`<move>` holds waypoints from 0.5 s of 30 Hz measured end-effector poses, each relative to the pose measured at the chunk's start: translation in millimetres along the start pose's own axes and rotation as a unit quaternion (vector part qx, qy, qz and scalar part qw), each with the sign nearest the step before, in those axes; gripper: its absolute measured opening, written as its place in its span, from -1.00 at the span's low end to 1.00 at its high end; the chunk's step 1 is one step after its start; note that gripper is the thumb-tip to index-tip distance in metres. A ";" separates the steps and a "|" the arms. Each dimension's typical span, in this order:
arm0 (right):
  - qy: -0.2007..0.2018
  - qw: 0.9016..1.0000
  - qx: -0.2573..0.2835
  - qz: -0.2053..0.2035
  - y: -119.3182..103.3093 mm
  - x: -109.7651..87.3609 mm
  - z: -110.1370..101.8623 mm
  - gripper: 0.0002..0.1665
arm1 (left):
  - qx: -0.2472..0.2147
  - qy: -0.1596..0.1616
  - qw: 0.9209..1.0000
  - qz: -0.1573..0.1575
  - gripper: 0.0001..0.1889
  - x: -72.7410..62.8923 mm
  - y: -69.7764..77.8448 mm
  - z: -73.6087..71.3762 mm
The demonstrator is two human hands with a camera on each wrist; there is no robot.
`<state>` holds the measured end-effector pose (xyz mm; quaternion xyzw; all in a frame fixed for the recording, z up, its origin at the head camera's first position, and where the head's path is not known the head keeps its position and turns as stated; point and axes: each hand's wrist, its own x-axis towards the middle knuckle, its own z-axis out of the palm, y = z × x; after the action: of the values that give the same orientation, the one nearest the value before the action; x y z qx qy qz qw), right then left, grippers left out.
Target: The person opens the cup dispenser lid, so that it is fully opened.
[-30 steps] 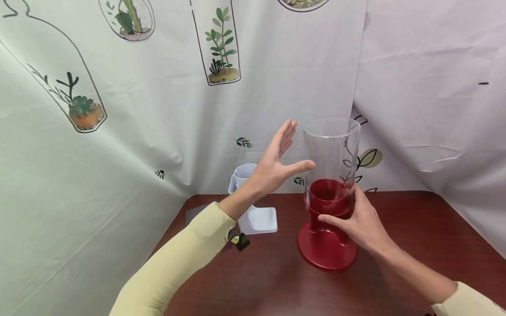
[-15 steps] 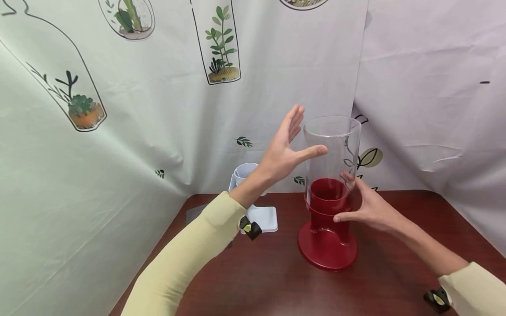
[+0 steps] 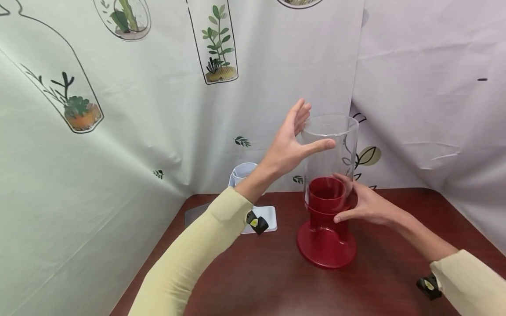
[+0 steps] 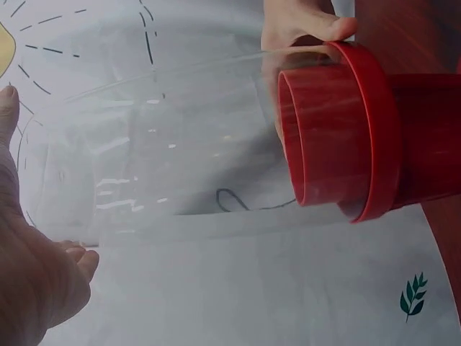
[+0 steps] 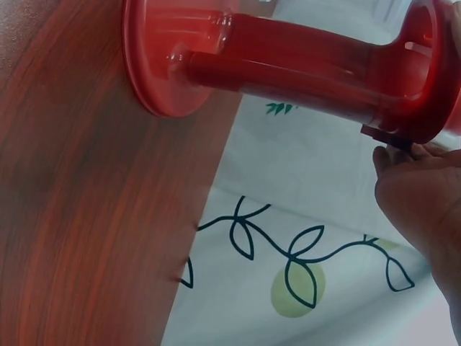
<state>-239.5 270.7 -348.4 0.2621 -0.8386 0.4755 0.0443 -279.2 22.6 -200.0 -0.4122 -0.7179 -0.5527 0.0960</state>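
Note:
A cereal dispenser stands upright: a tall clear cylinder (image 3: 326, 153) sits in a red stand (image 3: 327, 245) with a round base. A red inner cup (image 4: 324, 137) shows through the clear wall. My left hand (image 3: 286, 147) is spread beside the cylinder's upper end, fingers extended at its left and thumb across its front. Whether it touches the wall is unclear. My right hand (image 3: 369, 202) curves round the lower end, fingers behind the clear wall and thumb against the red part. In the right wrist view, right fingertips (image 5: 385, 158) lie by a small dark piece (image 5: 385, 137) under the red collar.
Behind my left forearm, a white holder with a cup-like top (image 3: 243, 171) and flat foot (image 3: 266, 217) stands on the dark red wooden table (image 3: 253, 281). Next to it lies a grey flat piece (image 3: 193, 215). A printed white cloth (image 3: 166, 87) hangs behind the table.
My left hand has moved up and right toward the cylinder's top. My right hand's thumb has shifted right, and its fingers now show behind the clear wall. The dispenser has stayed in place.

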 end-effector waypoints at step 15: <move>-0.013 0.999 0.051 -0.002 11.7 3.5 -0.4 0.09 | 0.052 0.032 0.996 -0.061 0.22 6.0 -2.7 21.9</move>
<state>-248.3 274.5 -356.1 0.2713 -0.8134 0.5141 0.0211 -277.9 44.5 -206.5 -0.3440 -0.7661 -0.5324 0.1059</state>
